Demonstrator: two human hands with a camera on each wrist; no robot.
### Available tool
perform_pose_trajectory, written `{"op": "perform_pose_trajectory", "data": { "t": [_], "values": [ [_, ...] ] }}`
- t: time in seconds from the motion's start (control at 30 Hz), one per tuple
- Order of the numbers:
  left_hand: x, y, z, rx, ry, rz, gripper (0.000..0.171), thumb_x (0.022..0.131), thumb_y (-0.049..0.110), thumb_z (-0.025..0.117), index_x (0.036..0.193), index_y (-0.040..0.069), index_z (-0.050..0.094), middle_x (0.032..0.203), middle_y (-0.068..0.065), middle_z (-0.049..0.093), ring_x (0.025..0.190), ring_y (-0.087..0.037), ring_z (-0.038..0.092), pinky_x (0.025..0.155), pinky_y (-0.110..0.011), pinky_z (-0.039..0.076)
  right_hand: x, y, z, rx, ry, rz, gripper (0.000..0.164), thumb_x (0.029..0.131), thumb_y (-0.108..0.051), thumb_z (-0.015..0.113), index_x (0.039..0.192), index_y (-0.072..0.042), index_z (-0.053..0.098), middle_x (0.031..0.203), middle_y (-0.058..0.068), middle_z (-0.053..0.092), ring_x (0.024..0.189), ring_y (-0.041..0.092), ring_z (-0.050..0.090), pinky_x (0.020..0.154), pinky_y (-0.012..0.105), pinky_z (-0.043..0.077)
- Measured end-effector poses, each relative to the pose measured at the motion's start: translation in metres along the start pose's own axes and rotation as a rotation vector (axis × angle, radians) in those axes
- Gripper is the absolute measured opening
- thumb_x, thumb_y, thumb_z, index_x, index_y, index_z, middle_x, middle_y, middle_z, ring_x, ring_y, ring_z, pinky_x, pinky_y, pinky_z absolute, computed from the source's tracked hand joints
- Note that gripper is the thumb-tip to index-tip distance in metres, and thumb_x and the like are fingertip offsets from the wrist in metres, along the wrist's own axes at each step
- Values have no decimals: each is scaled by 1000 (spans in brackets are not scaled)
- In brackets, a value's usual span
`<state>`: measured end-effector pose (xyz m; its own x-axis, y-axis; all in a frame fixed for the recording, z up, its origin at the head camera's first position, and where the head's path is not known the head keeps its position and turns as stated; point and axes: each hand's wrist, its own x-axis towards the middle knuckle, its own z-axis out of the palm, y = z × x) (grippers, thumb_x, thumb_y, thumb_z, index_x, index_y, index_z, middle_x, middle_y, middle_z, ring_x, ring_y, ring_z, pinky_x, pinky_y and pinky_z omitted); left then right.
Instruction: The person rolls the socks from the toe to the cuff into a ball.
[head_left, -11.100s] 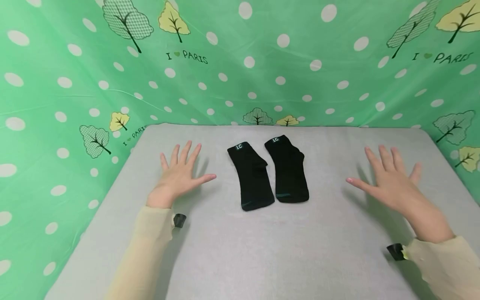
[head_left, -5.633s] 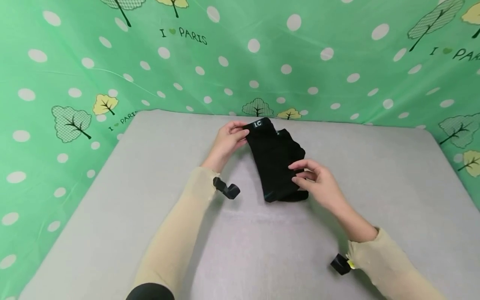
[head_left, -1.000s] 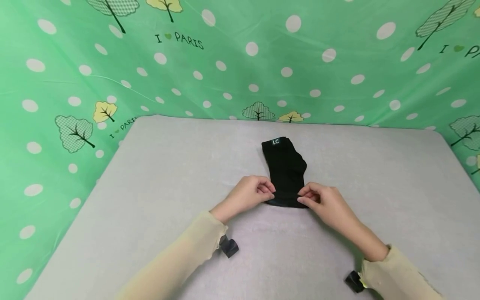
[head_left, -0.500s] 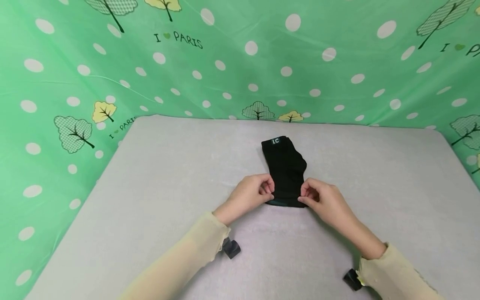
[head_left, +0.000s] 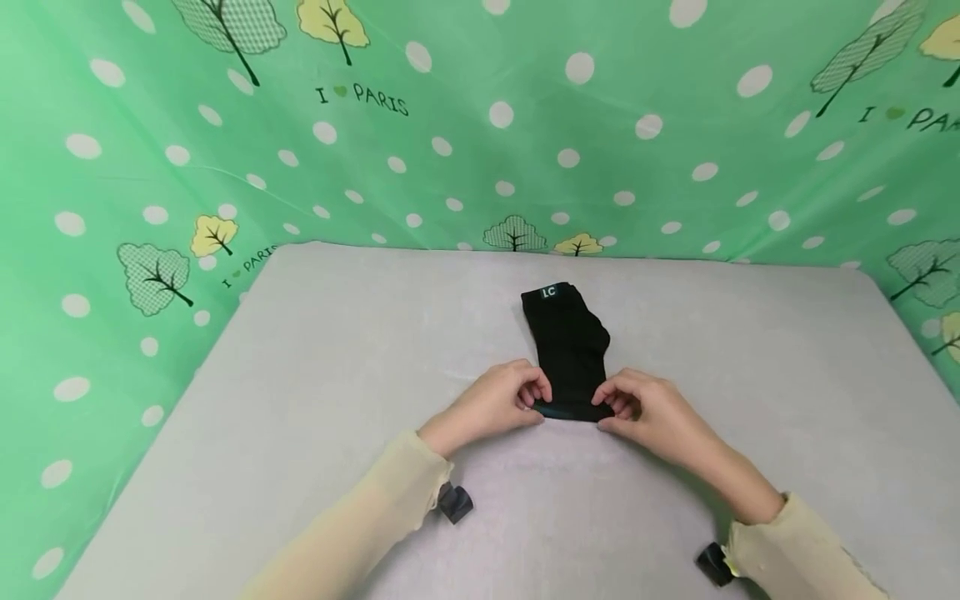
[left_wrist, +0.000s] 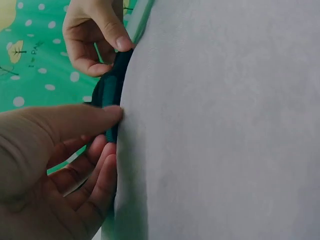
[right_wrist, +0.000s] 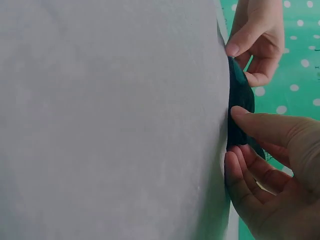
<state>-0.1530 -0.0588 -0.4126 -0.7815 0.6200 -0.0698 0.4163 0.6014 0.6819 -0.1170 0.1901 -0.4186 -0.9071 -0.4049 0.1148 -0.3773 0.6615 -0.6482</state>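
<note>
A black ankle sock (head_left: 572,346) with a white "LC" mark on its cuff lies flat on the table, cuff away from me, toe toward me. The other sock is hidden beneath it. At the toe's left corner my left hand (head_left: 498,400) pinches the edge, thumb at the near side and curled fingers on top. My right hand (head_left: 656,417) grips the right corner the same way. Between the hands, the left wrist view shows the dark toe edge (left_wrist: 111,92) with a teal band. From the other side, the right wrist view shows the toe (right_wrist: 241,97) between thumb and fingers.
The grey cloth-covered table (head_left: 360,333) spreads around the socks. Behind it and to the sides hangs a green dotted curtain (head_left: 420,108) with printed trees. A black wrist mount (head_left: 455,502) sits at the left sleeve, and another mount (head_left: 714,564) at the right.
The socks first lay side by side under spread hands; the left one was then laid over the right. In the last second both hands stayed at the toe, thumbs moving slightly nearer me.
</note>
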Motion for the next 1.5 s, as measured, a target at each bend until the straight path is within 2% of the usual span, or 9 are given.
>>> {"op": "perform_pose_trajectory", "data": {
  "t": [0.33,0.47,0.63,0.77,1.0,1.23,1.5],
  "values": [
    [2,-6,4,49,55,-4,19,84,10,78,99,12,65,94,-2,62,80,-9,60,79,-21,50,6,2,3,-13,-16,17,20,81,-1,79,95,-11,69,88,-1,66,75,6,57,66,22,53],
    [5,-3,2,129,57,-3,22,85,12,78,100,15,63,96,1,60,81,-8,59,77,-22,49,8,3,1,-13,-6,15,18,82,-2,78,95,-10,70,89,0,68,75,6,58,65,22,53],
    [9,0,-1,250,72,-13,19,87,18,77,101,19,64,101,5,64,81,-7,62,74,-23,49,14,2,-2,-51,-16,2,24,78,-3,83,94,-9,66,83,0,63,72,8,55,63,22,50],
    [11,0,-2,278,91,-47,14,89,23,76,99,21,67,98,6,70,80,-6,65,72,-24,50,16,1,-2,-82,-13,3,23,78,-2,82,92,-9,65,81,0,61,72,9,54,64,23,49],
    [9,0,-4,165,115,-99,10,89,24,76,97,22,69,82,6,73,75,-5,66,70,-23,50,14,1,-2,-86,31,7,16,82,-2,78,92,-9,69,83,0,67,72,7,56,65,24,51],
    [5,-3,-5,60,132,-93,7,91,24,74,96,20,71,85,6,74,75,-5,65,72,-21,50,9,0,-2,-59,54,16,13,84,-5,77,94,-10,71,86,-1,70,72,5,57,66,24,54],
    [3,-5,-7,-45,109,-109,8,92,22,71,98,17,74,89,4,74,76,-4,65,73,-20,52,5,-3,-2,0,48,69,9,87,-9,76,95,-11,73,82,-3,68,73,5,57,67,22,53]
  ]
}}
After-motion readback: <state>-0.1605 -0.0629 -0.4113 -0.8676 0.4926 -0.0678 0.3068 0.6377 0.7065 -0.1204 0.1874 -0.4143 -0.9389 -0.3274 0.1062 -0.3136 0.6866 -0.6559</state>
